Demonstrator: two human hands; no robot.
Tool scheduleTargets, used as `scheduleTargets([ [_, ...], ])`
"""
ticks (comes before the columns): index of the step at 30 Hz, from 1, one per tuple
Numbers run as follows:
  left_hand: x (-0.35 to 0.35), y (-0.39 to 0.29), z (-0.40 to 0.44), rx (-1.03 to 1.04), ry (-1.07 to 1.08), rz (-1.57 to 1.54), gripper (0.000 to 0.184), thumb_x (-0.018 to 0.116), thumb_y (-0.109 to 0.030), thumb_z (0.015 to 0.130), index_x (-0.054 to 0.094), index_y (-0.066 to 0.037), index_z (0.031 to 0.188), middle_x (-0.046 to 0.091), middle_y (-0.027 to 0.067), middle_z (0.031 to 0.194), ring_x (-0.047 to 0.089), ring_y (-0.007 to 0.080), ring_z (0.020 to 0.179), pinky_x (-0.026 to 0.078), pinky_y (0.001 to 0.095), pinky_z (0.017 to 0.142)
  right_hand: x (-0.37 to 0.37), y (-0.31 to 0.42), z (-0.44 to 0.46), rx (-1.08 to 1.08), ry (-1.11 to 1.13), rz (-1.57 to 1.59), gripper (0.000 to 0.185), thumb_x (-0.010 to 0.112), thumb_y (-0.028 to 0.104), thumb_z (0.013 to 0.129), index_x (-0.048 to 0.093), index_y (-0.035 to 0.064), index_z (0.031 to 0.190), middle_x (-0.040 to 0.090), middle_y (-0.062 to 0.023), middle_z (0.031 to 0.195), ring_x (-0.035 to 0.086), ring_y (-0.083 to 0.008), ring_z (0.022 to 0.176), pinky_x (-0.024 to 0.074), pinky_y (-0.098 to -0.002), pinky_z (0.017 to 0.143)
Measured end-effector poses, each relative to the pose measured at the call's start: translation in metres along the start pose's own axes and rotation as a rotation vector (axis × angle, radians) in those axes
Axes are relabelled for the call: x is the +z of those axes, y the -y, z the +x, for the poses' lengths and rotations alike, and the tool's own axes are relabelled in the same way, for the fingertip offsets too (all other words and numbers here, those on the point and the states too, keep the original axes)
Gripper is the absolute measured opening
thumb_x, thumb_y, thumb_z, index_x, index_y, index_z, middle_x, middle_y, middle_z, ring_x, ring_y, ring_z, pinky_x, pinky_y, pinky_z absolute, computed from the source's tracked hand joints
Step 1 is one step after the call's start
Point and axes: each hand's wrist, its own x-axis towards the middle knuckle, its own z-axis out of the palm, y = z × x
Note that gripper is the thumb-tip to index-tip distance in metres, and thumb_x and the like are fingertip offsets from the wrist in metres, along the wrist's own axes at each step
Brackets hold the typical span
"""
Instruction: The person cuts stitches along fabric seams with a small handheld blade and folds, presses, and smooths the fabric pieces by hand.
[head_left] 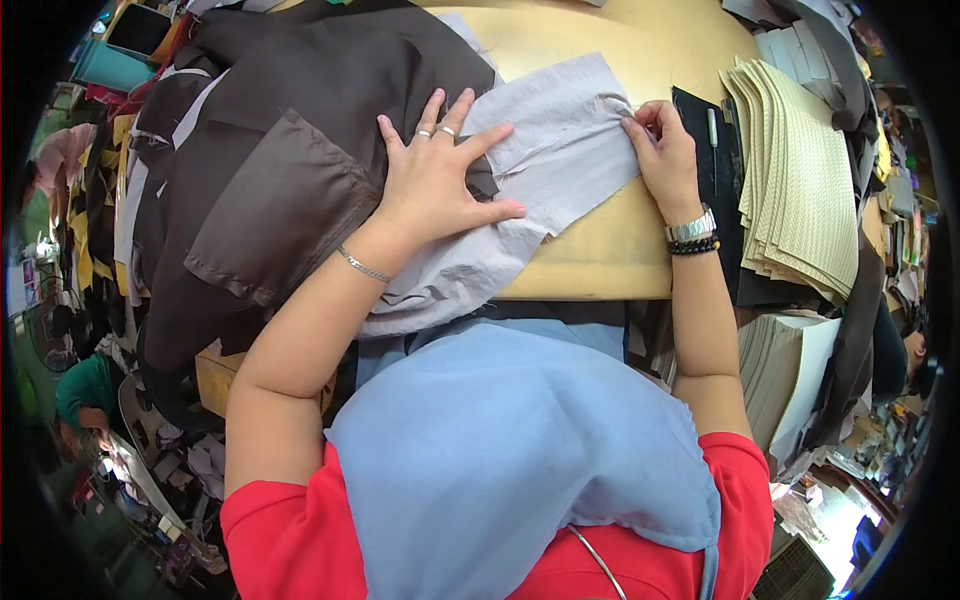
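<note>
My left hand lies with fingers spread, pressing on the edge where dark brown fabric meets light grey fabric. Two rings and a chain bracelet are on that hand and wrist. At the right end of the grey fabric, my right hand pinches its edge between thumb and fingers. The grey cloth is stretched between both hands, wrinkled near the pinch, and part of it drapes over the table's front edge. A brown pocket-like panel with stitched edges lies on the dark fabric, left of my left hand.
The yellow wooden table carries the cloth. At right stand a stack of cream textured sheets and a thin pointed tool with a pale handle on a black surface. A teal container sits far left. Other people are at both sides.
</note>
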Motion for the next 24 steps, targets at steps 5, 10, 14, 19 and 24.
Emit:
scheduleTargets([
  [5,-0.001,0.000,0.000,-0.003,0.017,0.018,0.092,0.073,-0.077,0.061,0.055,-0.035,0.140,0.031,0.0177,0.159,0.022,0.0428,0.148,0.011,0.0832,0.102,0.001,0.012,0.006,-0.289,-0.099,-0.376,0.014,0.072,0.008,0.085,0.063,0.0042,0.096,0.068,-0.0108,0.091,0.066,-0.0282,0.080,0.0521,-0.0368,0.073],
  [10,0.000,0.000,0.000,0.006,0.010,0.032,0.093,0.072,-0.078,0.061,0.052,-0.037,0.142,0.029,0.0173,0.160,0.022,0.0427,0.148,0.012,0.0834,0.101,0.020,0.075,-0.029,-0.499,0.139,-0.019,0.016,0.072,0.009,0.082,0.065,0.0068,0.097,0.066,-0.0110,0.100,0.063,-0.0295,0.095,0.0504,-0.0401,0.083],
  [14,0.001,0.000,0.000,0.006,0.013,0.034,0.093,0.072,-0.078,0.060,0.052,-0.038,0.142,0.029,0.0164,0.160,0.022,0.0425,0.148,0.012,0.0836,0.101,0.042,0.078,-0.042,-0.504,0.276,0.033,0.021,0.073,0.011,0.082,0.068,0.0076,0.102,0.065,-0.0093,0.105,0.062,-0.0293,0.096,0.0502,-0.0393,0.085],
  [19,0.002,0.001,0.001,0.003,0.015,0.037,0.093,0.073,-0.078,0.060,0.052,-0.038,0.142,0.028,0.0158,0.160,0.023,0.0422,0.148,0.012,0.0840,0.101,0.043,0.079,-0.037,-0.501,0.307,0.009,0.017,0.071,0.009,0.082,0.070,0.0077,0.099,0.065,-0.0082,0.102,0.061,-0.0291,0.096,0.0498,-0.0394,0.086],
  [24,0.002,0.001,0.000,0.009,-0.004,0.033,0.093,0.072,-0.078,0.060,0.053,-0.039,0.142,0.028,0.0157,0.160,0.023,0.0419,0.148,0.013,0.0840,0.101,0.045,0.084,-0.033,-0.533,0.354,0.013,0.019,0.068,0.005,0.078,0.072,0.0082,0.096,0.066,-0.0074,0.099,0.060,-0.0290,0.093,0.0495,-0.0397,0.084],
])
